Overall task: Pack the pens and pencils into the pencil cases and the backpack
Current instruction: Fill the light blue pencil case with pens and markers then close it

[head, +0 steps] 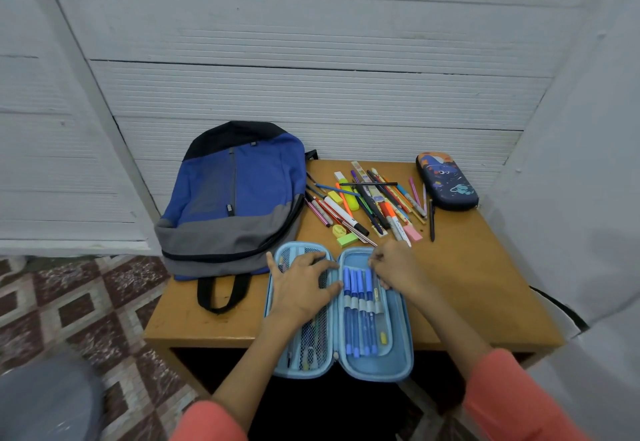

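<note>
A light blue pencil case (398, 347) lies open flat at the table's front edge. Its right half holds several blue pens (360, 312) under an elastic band. My left hand (301, 288) lies flat, fingers spread, on the case's left mesh half. My right hand (394, 269) rests at the top of the right half, fingers curled over the pens' upper ends; whether it grips one is unclear. A loose pile of pens, pencils, markers and erasers (370, 203) lies behind the case. A blue and grey backpack (232, 198) lies at the left. A dark blue pencil case (446, 181) sits shut at the back right.
The wooden table (485, 284) is small, set against a white wall. The backpack's black handle loop (221, 291) lies on the table left of the open case. Patterned floor tiles (76, 305) show at the left. A grey rounded object (45, 402) is at the bottom left.
</note>
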The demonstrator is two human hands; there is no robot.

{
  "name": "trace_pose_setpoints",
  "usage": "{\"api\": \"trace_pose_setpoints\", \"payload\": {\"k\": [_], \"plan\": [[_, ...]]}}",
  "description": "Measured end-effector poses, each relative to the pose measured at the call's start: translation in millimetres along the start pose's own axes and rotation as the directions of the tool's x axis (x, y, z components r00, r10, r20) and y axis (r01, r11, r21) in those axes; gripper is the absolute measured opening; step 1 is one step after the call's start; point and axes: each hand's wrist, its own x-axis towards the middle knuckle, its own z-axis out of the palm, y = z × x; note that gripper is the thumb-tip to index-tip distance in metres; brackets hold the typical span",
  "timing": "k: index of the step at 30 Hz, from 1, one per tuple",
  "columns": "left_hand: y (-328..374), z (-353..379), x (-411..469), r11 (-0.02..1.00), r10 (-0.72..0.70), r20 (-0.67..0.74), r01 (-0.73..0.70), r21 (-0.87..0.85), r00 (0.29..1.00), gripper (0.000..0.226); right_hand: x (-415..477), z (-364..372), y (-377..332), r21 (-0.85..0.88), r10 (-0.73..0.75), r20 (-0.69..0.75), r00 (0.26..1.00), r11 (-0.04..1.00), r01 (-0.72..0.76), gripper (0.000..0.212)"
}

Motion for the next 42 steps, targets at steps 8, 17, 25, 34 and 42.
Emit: {"api": "trace_pose_setpoints", "payload": {"k": [8,17,25,34,42], "plan": [[-0.1,0.6,0.3,1.0,0.001,0.002,-0.001,0.013,1.0,0.042,-10.9,-2.8,-2.2,-0.031,0.003,0.017,1.0,1.0,-0.003,0.016],[-0.3,-0.9,-1.2,1.0,0.025,0.01,-0.025,0.017,1.0,0.043,-11.4,-3.9,-5.1,-0.185,-0.064,0.069,0.996,0.98,0.076,0.026],[2.1,-2.3,-3.1,1.0,0.027,0.005,-0.027,-0.005,1.0,0.037,1.4,-10.2,-0.6,0.098,0.01,0.205,0.979,0.995,-0.031,0.034],[5.9,-8.6,2.6,0.964,-0.04,-0.023,0.033,-0.265,0.999,0.047,-5.4,-20.0,-2.4,0.67,-0.102,0.342,0.934,0.724,-0.166,0.029],[6.7,-11.6,5.9,0.949,-0.062,0.045,0.073,-0.306,0.997,0.072,-8.1,-3.9,-6.2,0.743,-0.174,0.292,0.94,0.661,-0.108,0.024]]}}
